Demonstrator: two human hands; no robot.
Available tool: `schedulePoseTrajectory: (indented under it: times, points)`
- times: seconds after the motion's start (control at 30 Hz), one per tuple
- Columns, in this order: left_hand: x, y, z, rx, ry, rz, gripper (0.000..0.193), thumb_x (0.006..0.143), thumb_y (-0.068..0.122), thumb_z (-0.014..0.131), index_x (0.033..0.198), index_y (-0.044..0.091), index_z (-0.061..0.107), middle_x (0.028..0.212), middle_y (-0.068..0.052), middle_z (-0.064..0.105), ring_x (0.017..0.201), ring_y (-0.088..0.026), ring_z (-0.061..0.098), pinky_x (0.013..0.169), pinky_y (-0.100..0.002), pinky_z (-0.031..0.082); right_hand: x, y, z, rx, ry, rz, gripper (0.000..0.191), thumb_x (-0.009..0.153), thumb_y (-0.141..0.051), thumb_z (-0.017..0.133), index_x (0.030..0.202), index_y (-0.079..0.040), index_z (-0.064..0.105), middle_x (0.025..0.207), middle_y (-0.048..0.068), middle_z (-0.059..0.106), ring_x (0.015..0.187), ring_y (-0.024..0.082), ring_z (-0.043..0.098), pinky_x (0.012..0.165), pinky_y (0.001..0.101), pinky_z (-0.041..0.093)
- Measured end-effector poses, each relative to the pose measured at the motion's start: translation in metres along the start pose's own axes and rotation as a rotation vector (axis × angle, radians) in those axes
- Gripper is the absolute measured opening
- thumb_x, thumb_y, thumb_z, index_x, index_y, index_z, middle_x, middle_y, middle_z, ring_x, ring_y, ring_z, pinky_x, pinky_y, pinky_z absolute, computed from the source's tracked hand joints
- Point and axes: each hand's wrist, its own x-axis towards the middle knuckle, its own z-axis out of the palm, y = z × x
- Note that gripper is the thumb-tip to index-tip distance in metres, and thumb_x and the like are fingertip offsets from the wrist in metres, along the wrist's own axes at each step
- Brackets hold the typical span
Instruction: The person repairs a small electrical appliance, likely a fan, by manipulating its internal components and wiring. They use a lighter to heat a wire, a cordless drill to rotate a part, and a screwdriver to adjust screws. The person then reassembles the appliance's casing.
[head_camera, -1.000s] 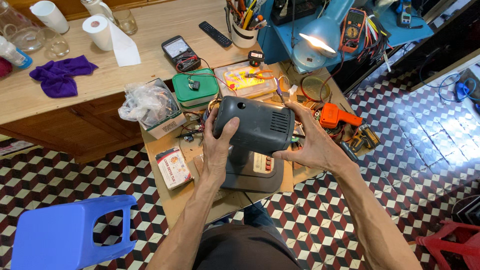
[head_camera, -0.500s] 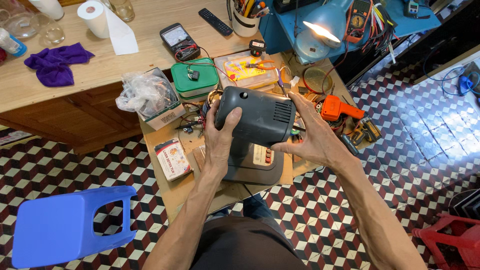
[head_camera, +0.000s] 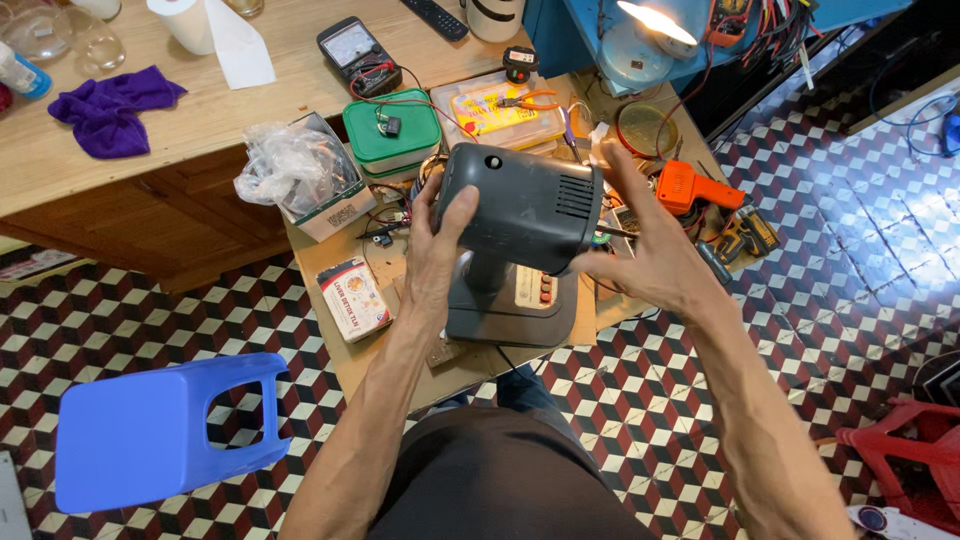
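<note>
In the head view, the left hand (head_camera: 440, 235) and the right hand (head_camera: 645, 245) are gripping the dark grey fan housing (head_camera: 520, 205) at frame centre, fingers spread, above its base (head_camera: 510, 305) on the counter (head_camera: 330, 255). Compared with before, the housing is sitting slightly higher in the frame.

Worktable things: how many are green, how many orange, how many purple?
Green: 1, the green box.
Orange: 2, the orange tool and the orange-handled pliers.
Purple: 1, the purple cloth.
Total: 4.
</note>
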Motion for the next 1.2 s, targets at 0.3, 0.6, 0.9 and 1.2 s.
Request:
schedulePoseTrajectory:
  times: [0.3,0.6,0.9,1.2]
  points:
    - [0.014,0.002,-0.028,0.104,-0.108,0.037,0.112,0.078,0.079,0.058,0.157,0.006,0.027,0.150,-0.019,0.046,0.140,-0.030,0.045,0.114,-0.048,0.035,-0.071,0.054,0.112,1.008,0.563,0.429,0.056,0.107,-0.033,0.041,0.151,0.002,0.040,0.146,0.018,0.056,0.140,0.028,0.052,0.120,0.0394,0.038]
    - [0.022,0.015,-0.004,0.277,-0.107,0.141,0.090,0.091,0.067,0.051,0.158,0.008,0.038,0.157,-0.013,0.042,0.146,-0.025,0.039,0.120,-0.037,0.023,-0.016,0.091,0.175,1.511,0.547,0.153,0.027,0.123,-0.030,0.044,0.132,-0.005,0.051,0.124,0.008,0.062,0.116,0.018,0.059,0.106,0.0380,0.044]
    - [0.024,0.021,-0.001,0.157,-0.033,0.099,0.070,0.094,0.054,0.052,0.147,0.008,0.053,0.138,-0.011,0.060,0.126,-0.020,0.056,0.110,-0.030,0.038,-0.001,0.065,0.181,1.557,0.691,0.465,0.039,0.105,-0.045,0.042,0.128,-0.017,0.056,0.119,0.000,0.065,0.112,0.013,0.063,0.101,0.0355,0.050]
    - [0.036,0.006,-0.023,-0.048,-0.097,-0.110,0.080,0.093,0.064,0.042,0.154,0.012,0.039,0.149,-0.011,0.053,0.139,-0.022,0.048,0.114,-0.037,0.036,-0.009,0.081,0.181,1.579,0.554,0.324,0.046,0.121,-0.047,0.038,0.133,-0.006,0.052,0.122,0.008,0.062,0.111,0.018,0.060,0.099,0.0381,0.049]
